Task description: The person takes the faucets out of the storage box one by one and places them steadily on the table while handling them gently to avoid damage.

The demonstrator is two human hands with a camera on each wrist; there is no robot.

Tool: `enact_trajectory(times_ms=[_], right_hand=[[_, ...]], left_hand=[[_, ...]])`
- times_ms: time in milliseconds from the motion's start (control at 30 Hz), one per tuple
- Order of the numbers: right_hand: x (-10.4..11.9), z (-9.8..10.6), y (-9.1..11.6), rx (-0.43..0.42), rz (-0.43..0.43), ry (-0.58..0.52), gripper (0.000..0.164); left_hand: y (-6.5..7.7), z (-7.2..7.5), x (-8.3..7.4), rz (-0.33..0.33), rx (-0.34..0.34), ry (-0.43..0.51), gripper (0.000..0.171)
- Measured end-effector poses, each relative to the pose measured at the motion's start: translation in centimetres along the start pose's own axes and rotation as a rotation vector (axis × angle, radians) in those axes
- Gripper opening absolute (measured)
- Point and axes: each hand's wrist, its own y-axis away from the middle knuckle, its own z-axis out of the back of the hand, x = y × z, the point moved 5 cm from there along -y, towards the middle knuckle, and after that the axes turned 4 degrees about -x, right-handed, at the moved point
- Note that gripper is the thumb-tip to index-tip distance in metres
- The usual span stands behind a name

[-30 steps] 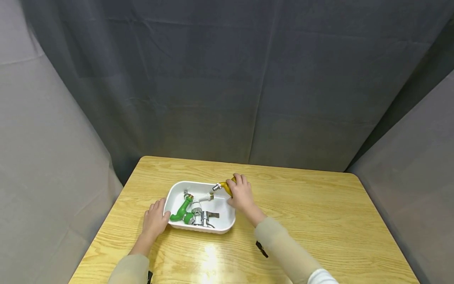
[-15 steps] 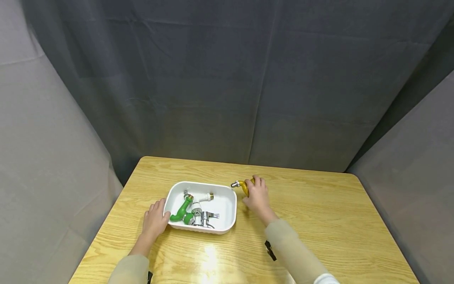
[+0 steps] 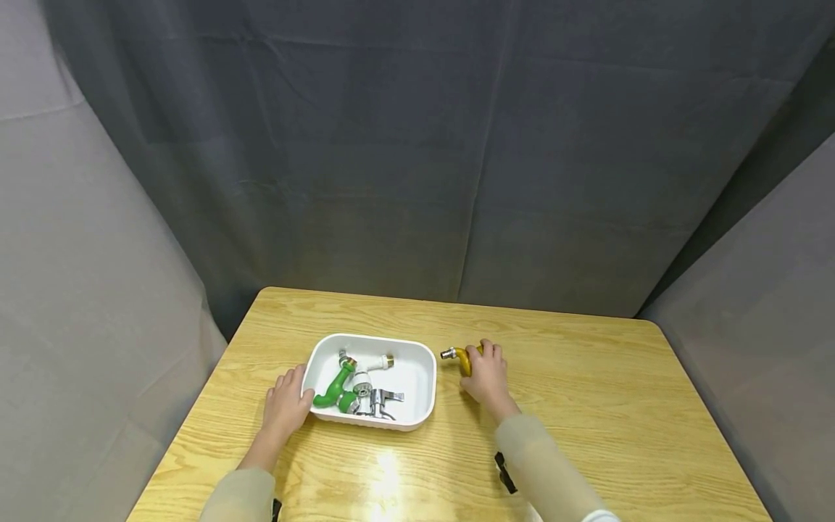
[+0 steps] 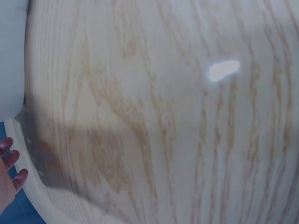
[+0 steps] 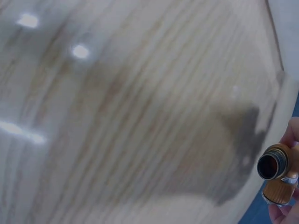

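In the head view my right hand (image 3: 488,377) grips a yellow tap (image 3: 464,360) over the table, right of the white tray (image 3: 427,377). Its threaded silver end points left; the right wrist view shows the round opening of the tap (image 5: 269,166), with fingers partly covering the body. My left hand (image 3: 284,401) rests against the tray's left side, thumb at the rim and fingers extended along the outside. Inside the tray lie a green tap (image 3: 335,386), a white tap (image 3: 362,377) and a chrome tap (image 3: 378,401).
The tray stands on a wooden table (image 3: 587,406), left of its middle. A dark grey curtain (image 3: 417,159) hangs behind the far edge, with lighter grey cloth panels (image 3: 85,290) at both sides. Light glares off the tabletop near the front.
My right hand has carried the yellow tap out from above the tray, to the right and then nearer to me. The left hand and the tray have stayed in place.
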Motion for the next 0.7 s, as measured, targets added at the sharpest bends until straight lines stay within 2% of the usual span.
enact_trajectory(times_ms=[267,700], right_hand=[[-0.7,-0.8,0.8,0.043,-0.022,0.010,0.062],[-1.2,-1.8,1.3,0.082,-0.016,0.058,0.061]], left_hand=[[0.0,0.1,-0.1,-0.003,-0.011,-0.001,0.050],[0.0,0.1,-0.1,0.013,0.023,0.003,0.050]])
